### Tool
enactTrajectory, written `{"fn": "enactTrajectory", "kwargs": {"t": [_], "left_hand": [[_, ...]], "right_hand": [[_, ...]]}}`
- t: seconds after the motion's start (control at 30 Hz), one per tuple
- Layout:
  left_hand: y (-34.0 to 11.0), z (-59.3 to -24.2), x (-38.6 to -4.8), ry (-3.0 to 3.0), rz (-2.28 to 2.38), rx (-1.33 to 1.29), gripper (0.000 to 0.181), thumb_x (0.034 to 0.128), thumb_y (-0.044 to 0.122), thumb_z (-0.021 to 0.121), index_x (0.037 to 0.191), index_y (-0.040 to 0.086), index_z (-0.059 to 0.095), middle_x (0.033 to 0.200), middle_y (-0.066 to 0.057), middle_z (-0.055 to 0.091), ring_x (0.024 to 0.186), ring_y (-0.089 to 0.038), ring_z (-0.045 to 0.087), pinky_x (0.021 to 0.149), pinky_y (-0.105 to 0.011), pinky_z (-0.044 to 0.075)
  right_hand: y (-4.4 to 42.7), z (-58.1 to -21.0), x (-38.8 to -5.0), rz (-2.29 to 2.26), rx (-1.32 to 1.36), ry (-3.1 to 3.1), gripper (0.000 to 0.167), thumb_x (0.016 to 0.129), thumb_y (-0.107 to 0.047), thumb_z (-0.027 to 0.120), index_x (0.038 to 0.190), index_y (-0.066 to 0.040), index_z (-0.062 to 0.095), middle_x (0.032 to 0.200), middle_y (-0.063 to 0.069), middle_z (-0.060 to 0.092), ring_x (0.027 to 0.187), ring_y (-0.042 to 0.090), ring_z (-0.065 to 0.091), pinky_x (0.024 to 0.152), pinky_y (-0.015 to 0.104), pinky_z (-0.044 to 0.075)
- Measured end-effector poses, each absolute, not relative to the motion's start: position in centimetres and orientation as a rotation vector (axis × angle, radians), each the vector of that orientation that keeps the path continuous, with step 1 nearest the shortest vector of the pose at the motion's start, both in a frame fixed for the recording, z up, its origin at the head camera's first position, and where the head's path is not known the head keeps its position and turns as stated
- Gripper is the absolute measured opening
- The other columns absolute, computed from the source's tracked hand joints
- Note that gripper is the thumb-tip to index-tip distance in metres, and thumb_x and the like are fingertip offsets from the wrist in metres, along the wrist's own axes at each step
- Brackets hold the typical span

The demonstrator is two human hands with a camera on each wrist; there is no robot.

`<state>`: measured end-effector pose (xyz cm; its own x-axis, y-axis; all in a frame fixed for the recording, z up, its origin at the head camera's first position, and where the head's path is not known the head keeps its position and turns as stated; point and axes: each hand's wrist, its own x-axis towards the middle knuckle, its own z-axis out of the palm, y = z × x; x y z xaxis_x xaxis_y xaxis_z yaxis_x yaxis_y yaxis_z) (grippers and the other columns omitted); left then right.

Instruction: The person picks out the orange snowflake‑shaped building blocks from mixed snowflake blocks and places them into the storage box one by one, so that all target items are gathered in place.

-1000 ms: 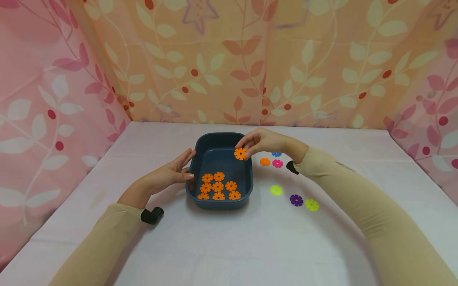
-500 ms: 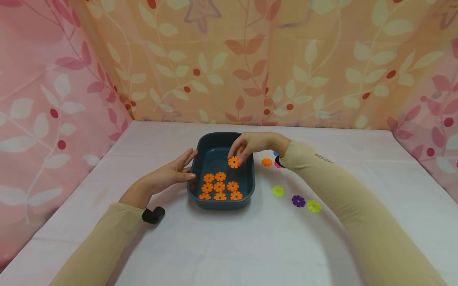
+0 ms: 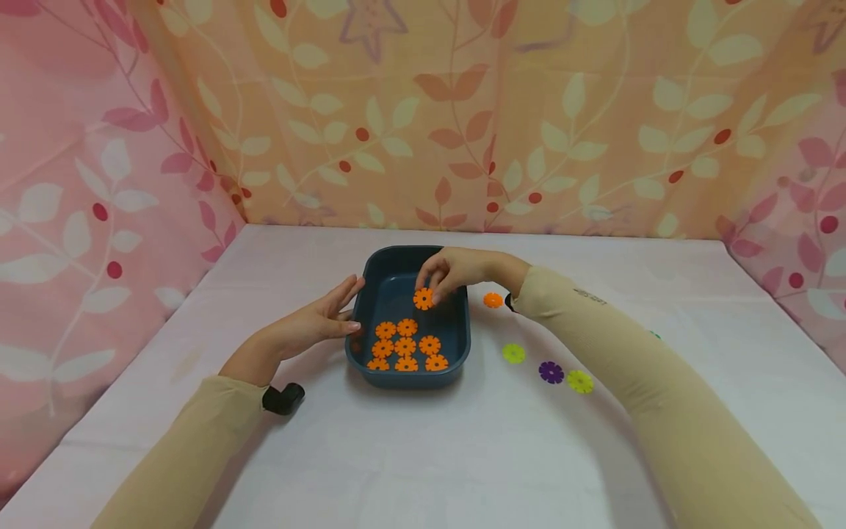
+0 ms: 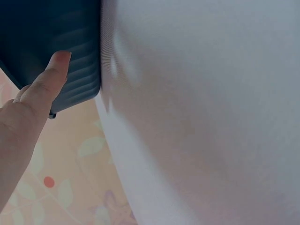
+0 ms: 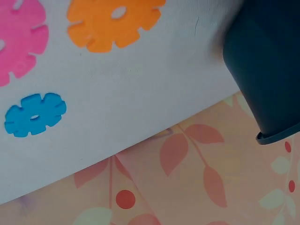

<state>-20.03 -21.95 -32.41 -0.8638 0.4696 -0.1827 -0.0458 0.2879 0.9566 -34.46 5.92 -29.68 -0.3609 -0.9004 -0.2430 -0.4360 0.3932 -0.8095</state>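
Note:
A dark blue rectangular tub [image 3: 408, 380] stands on the white cloth. My left hand [image 3: 297, 329] touches its left side with fingers extended; in the left wrist view one finger [image 4: 54, 70] lies along the ribbed outer wall. Between thumb and fingers my right hand [image 3: 468, 266] pinches an orange notched disc [image 3: 419, 297] above the tub's floor. Several similar orange discs [image 3: 405, 342] lie in the tub's near half. The right hand itself does not show in the right wrist view.
Right of the tub lie a loose orange disc [image 3: 493, 300], two yellow-green discs [image 3: 513, 353] and a purple disc [image 3: 551, 372]. A pink disc [image 5: 23, 35] and a blue disc [image 5: 49, 115] show in the right wrist view. Patterned curtains [image 3: 449, 132] close off the table's back and sides.
My right hand has carried the orange disc leftward from the tub's right rim to over its inside, slowing in the last half second. My left hand stays at the tub's side.

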Motion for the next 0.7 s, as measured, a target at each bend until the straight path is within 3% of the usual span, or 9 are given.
{"fn": "enactTrajectory", "kwargs": {"t": [0.13, 0.33, 0.7], "left_hand": [[-22.1, -32.3, -20.1, 2.134, 1.605, 0.384, 0.091, 0.0982, 0.005, 0.055, 0.154, 0.016, -0.016, 0.162, -0.004, -0.011, 0.145, -0.040, 0.002, 0.112, -0.056, 0.018], [-22.2, -32.2, -20.1, 2.145, 1.611, 0.371, 0.089, 0.0985, 0.001, 0.052, 0.154, 0.016, -0.016, 0.163, -0.004, -0.010, 0.145, -0.040, 0.003, 0.112, -0.056, 0.018], [-21.8, -32.5, -20.0, 2.130, 1.613, 0.371, 0.092, 0.0979, 0.004, 0.055, 0.154, 0.017, -0.016, 0.163, -0.001, -0.010, 0.145, -0.041, 0.000, 0.113, -0.056, 0.016]], "right_hand": [[5.6, -29.5, -34.3, -0.813, -1.177, 1.952, 0.028, 0.087, 0.001, 0.069, 0.114, 0.003, 0.064, 0.082, 0.007, 0.071, 0.082, 0.020, 0.068, 0.083, 0.033, 0.054], [4.1, -29.5, -34.7, -0.556, -1.233, 1.956, 0.024, 0.087, -0.001, 0.070, 0.110, -0.004, 0.069, 0.082, 0.004, 0.071, 0.078, 0.016, 0.066, 0.080, 0.030, 0.053], [2.1, -30.2, -35.9, -0.233, -1.156, 1.910, 0.026, 0.089, 0.001, 0.067, 0.114, -0.004, 0.071, 0.085, 0.003, 0.071, 0.078, 0.011, 0.064, 0.080, 0.027, 0.052]]}}
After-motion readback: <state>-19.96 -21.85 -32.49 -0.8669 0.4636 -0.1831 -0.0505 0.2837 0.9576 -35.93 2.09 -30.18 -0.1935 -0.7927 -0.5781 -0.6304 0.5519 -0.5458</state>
